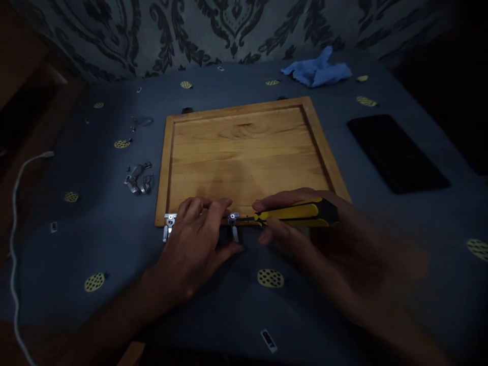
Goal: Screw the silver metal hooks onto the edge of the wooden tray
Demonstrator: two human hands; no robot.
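A framed wooden panel [244, 157] lies flat on the blue patterned cloth. Two metal pieces with screws, one at the left [170, 223] and one nearer the middle [233, 219], sit on its near edge. My left hand [198, 231] rests over that edge between them, fingers bent and thumb apart beside the middle piece; whether it grips anything is hidden. My right hand [305, 223] is closed around a yellow and black screwdriver [301, 211], held nearly level, its tip pointing left at the middle piece.
Loose metal parts [139, 178] lie left of the panel, with small bits [143, 121] farther back. A white cable [13, 244] runs down the left side. A blue rag [318, 70] lies behind, and a dark flat device [396, 152] is at the right.
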